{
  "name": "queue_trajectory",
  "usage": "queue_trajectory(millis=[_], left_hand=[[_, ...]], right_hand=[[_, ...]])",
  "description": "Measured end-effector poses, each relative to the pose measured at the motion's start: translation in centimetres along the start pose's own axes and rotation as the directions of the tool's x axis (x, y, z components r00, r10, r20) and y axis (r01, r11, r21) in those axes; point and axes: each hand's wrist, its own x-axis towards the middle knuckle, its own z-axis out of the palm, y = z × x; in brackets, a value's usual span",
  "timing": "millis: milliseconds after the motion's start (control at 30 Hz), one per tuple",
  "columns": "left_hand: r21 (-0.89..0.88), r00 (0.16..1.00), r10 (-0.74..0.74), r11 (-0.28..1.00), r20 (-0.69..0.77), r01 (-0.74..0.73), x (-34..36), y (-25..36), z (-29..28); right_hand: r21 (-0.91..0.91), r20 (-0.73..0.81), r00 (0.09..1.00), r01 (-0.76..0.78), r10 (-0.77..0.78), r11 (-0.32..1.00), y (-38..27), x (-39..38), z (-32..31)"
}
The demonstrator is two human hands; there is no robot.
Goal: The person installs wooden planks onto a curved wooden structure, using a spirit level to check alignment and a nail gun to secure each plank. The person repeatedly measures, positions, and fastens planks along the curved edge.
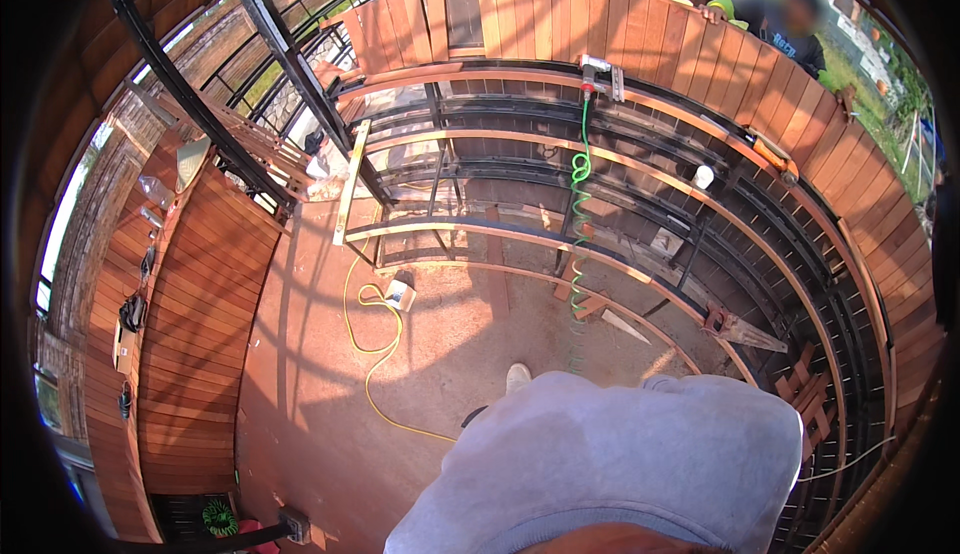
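Neither of my hands shows; only my grey shirt (610,454) and one shoe (517,378) are in view at the bottom. Ahead of me curves a tiered frame of black metal with wooden strips (520,229). On its upper ledge rests a nail gun (597,76), and a green coiled air hose (581,169) hangs from it down to the floor. A handsaw (745,332) lies across the lower strip at the right. Farther up sits an orange-handled tool (775,159) whose kind I cannot make out. Near it stands a white cup-like container (703,176).
A yellow hose (397,339) winds over the floor beside a small open box (400,294). Wood offcuts (808,389) lie at the right. Behind the curved plank wall (640,29), another person (790,39) rests hands on its top. A plank-clad counter (195,344) stands left.
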Motion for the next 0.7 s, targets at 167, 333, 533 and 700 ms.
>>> queue_trajectory(millis=[167, 333, 533, 700], left_hand=[[-0.164, 0.982, 0.096, 0.979, -0.163, -0.123, 3.9, 11.4, -7.9], [-0.282, 0.949, 0.100, 0.941, -0.299, -0.187, 6.3, 24.9, -10.9], [0.176, 0.993, 0.121, 0.977, -0.005, -0.119, 10.1, 33.3, -6.0], [0.420, 0.979, 0.090, 0.893, 0.181, -0.160, 17.2, 40.2, -3.5]], right_hand=[[-0.115, -0.037, 0.999, 0.036, -0.040, 0.993, -11.6, 1.1, -11.1], [0.195, -0.359, 0.919, 0.247, -0.165, 0.949, -19.5, 1.5, -17.9], [0.572, -0.564, 0.825, 0.410, -0.022, 0.710, -15.8, 13.4, -13.3], [0.537, -0.534, 0.836, 0.216, 0.129, 0.816, -17.4, 5.0, -2.0]])
